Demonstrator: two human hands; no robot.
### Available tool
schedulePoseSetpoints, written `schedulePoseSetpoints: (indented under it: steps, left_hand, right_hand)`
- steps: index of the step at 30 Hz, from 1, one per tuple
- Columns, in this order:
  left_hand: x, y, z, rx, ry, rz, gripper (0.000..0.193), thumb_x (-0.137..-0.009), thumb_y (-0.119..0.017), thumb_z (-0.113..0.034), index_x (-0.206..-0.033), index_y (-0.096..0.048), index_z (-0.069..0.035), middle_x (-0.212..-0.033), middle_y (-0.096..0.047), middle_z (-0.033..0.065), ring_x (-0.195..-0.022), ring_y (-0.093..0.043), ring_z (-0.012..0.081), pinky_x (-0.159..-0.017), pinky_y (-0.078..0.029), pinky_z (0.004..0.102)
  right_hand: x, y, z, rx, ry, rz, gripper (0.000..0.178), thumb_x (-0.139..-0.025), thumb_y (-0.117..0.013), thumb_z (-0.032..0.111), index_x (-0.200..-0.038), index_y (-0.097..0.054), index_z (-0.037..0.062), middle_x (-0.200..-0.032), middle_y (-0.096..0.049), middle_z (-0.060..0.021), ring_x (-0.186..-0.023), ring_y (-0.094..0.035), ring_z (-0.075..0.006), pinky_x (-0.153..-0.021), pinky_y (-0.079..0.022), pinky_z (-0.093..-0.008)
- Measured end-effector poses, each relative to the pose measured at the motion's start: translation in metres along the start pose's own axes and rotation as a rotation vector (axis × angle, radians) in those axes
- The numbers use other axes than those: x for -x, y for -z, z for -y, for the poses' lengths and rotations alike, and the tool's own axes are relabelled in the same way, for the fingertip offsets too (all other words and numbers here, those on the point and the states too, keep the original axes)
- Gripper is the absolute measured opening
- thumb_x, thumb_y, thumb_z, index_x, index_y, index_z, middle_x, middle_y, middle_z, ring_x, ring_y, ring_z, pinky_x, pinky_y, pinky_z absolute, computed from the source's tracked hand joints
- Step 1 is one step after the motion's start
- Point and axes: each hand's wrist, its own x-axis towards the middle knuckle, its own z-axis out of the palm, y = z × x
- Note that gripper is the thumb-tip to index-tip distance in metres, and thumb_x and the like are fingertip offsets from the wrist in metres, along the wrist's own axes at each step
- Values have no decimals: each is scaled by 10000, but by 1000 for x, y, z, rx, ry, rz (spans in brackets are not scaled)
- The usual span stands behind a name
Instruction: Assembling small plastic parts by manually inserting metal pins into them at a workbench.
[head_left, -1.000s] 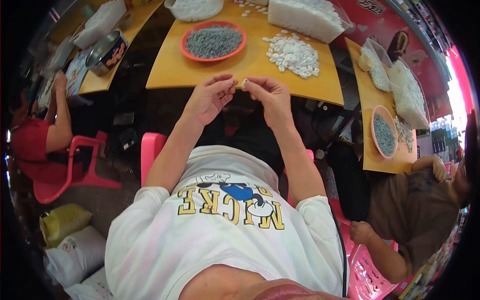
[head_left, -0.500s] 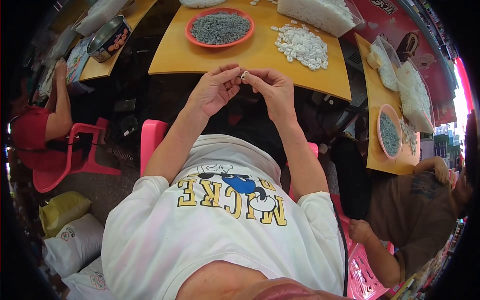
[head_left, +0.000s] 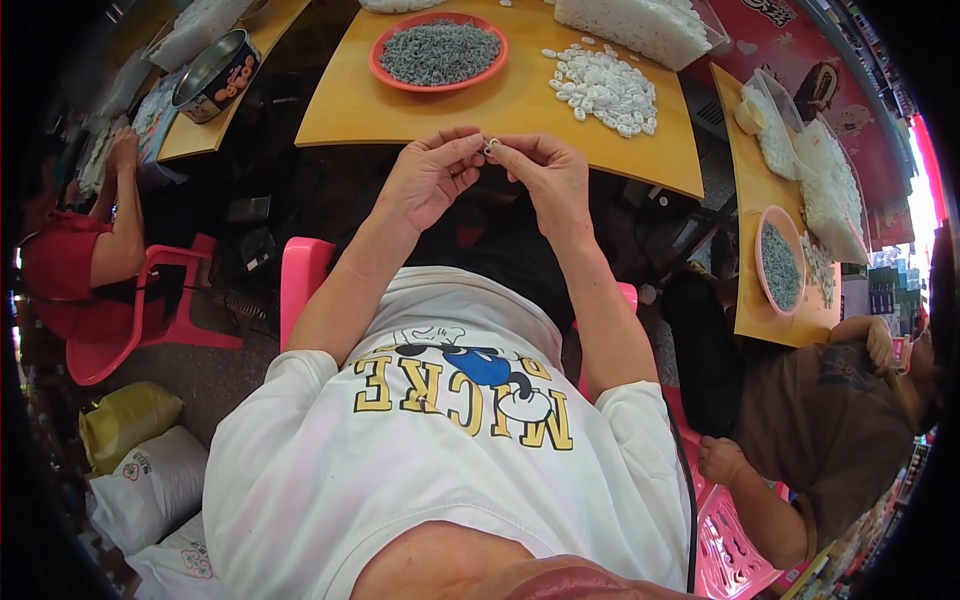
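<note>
Yellow rectangular table (head_left: 350,115) at twelve o'clock; red printed wall (head_left: 765,48) at two. Right grip (head_left: 552,177) pinches small white piece (head_left: 491,147); left grip (head_left: 428,178): fingertips together.

The orange bowl (head_left: 437,87) and white pieces (head_left: 605,92) look smooth, plastic — the tabletop (head_left: 350,112) wooden.
</note>
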Motion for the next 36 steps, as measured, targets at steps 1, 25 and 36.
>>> schedulePoseSetpoints:
  steps: [1, 25, 36]
  left_hand:
    - [0, 1, 0, 1, 1, 13, 125, -833, -592, -48, -958, -603, -45, -861, -634, 37, -731, -596, 103, -667, -495, 215]
    - [-2, 0, 8, -242, -237, 6, 137, -813, -605, -16, -948, -614, 6, -874, -641, 87, -778, -619, 145, -712, -504, 244]
    - [-6, 4, 6, -321, -247, -2, 178, -775, -651, -28, -944, -616, 13, -797, -647, 65, -691, -608, 106, -635, -480, 203]
  right_hand:
    - [0, 0, 0, -7, 1, 3, 171, -778, -674, 106, -892, -657, -20, -776, -662, -53, -648, -571, -53, -566, -435, -177]
    - [-1, -1, -4, 87, 37, -37, 150, -768, -674, 89, -857, -663, -32, -728, -655, -53, -607, -561, -54, -546, -441, -177]
    - [-2, -3, -16, 107, 41, -46, 137, -767, -668, 65, -854, -657, -40, -736, -654, -66, -632, -575, -69, -555, -438, -181]
